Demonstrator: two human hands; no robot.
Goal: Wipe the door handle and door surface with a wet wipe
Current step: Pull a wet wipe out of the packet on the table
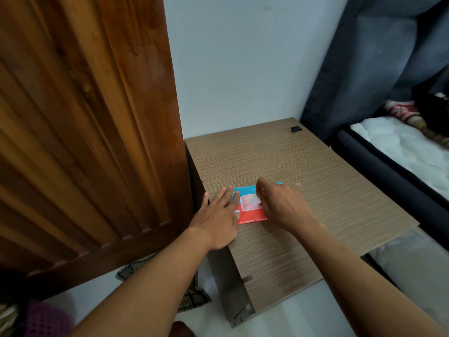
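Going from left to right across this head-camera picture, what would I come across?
Wooden door → left hand → wet wipe pack → right hand → mattress.

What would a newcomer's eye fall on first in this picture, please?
Probably the red and blue wipe pack on the wood-grain cabinet top: the left hand presses its left end flat while the right hand curls over its flap. Next, the large brown wooden door filling the left side.
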